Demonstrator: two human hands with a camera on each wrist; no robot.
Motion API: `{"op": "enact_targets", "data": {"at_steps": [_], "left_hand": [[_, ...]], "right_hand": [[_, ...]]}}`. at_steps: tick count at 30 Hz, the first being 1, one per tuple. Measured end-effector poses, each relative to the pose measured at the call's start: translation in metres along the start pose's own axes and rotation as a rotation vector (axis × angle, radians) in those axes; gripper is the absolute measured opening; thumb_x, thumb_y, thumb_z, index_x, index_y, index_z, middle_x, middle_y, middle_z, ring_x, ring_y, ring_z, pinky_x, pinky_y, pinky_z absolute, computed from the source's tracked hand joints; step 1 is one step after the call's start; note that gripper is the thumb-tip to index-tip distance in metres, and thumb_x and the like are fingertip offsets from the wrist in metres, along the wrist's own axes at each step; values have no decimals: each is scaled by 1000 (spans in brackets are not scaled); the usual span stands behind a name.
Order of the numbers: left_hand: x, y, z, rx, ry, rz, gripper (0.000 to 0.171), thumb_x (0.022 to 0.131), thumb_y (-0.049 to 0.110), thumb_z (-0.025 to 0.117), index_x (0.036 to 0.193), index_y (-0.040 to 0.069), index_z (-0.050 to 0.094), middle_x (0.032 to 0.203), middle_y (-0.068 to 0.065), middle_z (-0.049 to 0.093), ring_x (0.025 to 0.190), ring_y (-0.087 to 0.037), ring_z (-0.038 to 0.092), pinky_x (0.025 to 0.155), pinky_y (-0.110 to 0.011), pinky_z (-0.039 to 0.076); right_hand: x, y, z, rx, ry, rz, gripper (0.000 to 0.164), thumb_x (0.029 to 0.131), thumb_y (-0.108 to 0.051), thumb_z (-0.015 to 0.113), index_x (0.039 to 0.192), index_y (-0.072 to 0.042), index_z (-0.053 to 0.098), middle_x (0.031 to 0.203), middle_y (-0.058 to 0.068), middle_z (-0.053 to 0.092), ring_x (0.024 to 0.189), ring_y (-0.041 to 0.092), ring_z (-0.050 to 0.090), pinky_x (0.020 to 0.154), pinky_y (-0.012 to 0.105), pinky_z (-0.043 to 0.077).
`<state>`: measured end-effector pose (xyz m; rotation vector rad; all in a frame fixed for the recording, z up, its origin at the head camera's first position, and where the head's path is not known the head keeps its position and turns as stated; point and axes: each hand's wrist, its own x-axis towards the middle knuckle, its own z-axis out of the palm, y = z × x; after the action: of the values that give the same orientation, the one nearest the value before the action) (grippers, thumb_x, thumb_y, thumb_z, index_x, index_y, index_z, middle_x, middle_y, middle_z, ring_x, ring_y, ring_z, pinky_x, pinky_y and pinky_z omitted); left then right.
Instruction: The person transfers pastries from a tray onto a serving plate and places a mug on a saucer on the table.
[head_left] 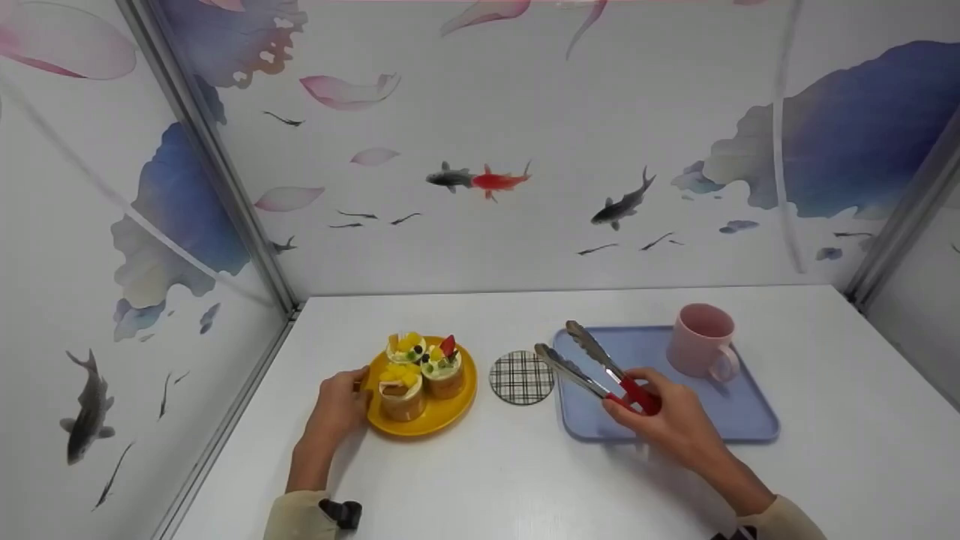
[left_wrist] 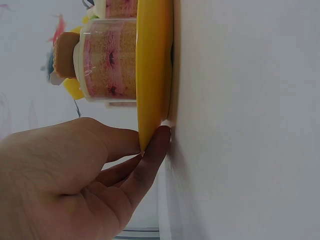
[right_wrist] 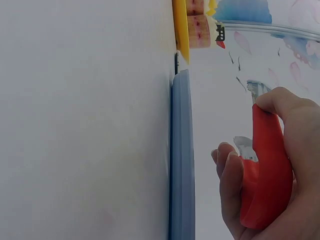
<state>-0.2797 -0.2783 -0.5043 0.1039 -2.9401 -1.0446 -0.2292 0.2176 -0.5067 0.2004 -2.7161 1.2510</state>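
My left hand [head_left: 339, 409] pinches the left rim of a yellow plate [head_left: 450, 412], thumb on top and fingers beneath, as the left wrist view shows. On the plate stand three small cake cups [head_left: 403, 401] topped with cream and fruit; a layered sponge cup [left_wrist: 111, 60] shows close by in the left wrist view. My right hand [head_left: 671, 412] grips metal tongs [head_left: 592, 349] by their red handles [right_wrist: 270, 170]. The tongs' arms are spread, with nothing between their tips, and they point left and away over the blue tray.
The blue tray [head_left: 750, 427] lies at the right of the white table [head_left: 480, 487], with a pink mug [head_left: 697, 345] at its back right. Between plate and tray sits a round checked coaster [head_left: 521, 379]. Printed panels [head_left: 480, 112] wall in the back and sides.
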Motion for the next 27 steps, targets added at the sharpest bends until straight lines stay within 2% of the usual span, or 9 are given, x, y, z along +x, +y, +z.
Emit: {"op": "enact_targets", "data": {"at_steps": [9,16,22,27], "left_hand": [[1,-1,-1,0,-8,5,51,106,-3,60,155,-8,51,148,-29,64,139,-42,63,118,-55,53],[0,-2,-1,2,-13,2,52,105,-3,61,156,-7,51,147,-28,65,138,-42,63,118,-55,53],[1,-2,-1,-7,-18,2,52,106,-3,60,156,-7,50,148,-28,64,139,-42,62,118,-56,52],[1,-2,-1,-6,-18,4,52,106,-3,60,156,-7,50,149,-29,63,140,-42,62,119,-56,52]], "right_hand": [[-7,12,-18,-42,23,16,63,90,-51,86,136,-11,68,124,14,78,102,26,70,80,21,62],[-10,16,-24,-62,11,30,69,90,-54,85,138,-10,65,127,15,76,104,25,69,80,21,61],[-13,19,-29,-65,49,24,67,90,-52,87,137,-10,63,124,16,77,103,26,69,77,16,58],[-15,24,-35,-70,69,45,68,91,-53,85,137,-9,61,125,19,75,102,28,67,78,20,60]]}}
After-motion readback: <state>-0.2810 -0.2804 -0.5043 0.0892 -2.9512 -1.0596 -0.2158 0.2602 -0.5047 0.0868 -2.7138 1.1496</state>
